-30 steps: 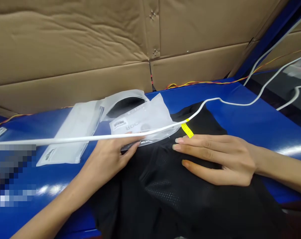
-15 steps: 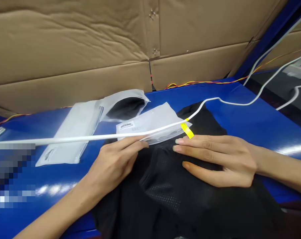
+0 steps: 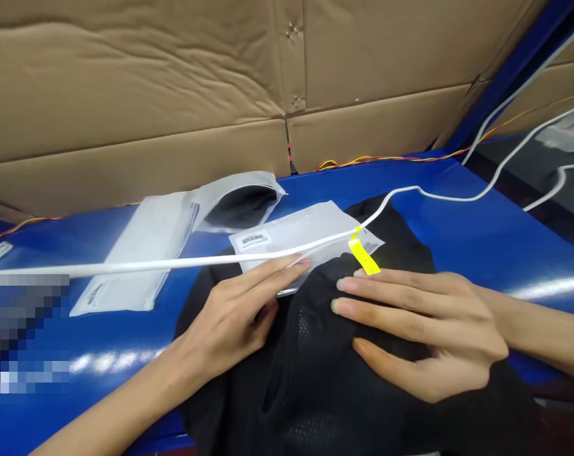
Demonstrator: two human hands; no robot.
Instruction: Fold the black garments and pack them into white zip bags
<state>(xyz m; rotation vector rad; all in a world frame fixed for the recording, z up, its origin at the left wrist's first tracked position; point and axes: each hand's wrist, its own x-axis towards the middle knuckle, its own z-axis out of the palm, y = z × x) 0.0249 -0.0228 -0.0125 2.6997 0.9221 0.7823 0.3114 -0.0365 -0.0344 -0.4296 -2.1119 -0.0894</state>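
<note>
Fingers of both hands, left point(image 3: 230, 316) and right point(image 3: 420, 329), lie flat, unclenched on black garment point(image 3: 315, 380); poly bag point(image 3: 306, 237) beyond, garment not yet bagged.

white cable point(image 3: 173, 262) crosses above bags | cardboard wall point(image 3: 139, 101) blocks rear | blue table point(image 3: 481, 234) free rt

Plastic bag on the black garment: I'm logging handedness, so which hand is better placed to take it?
Probably the left hand: its fingertips already touch the plastic bag, while the right hand lies flat on the black garment.
</note>
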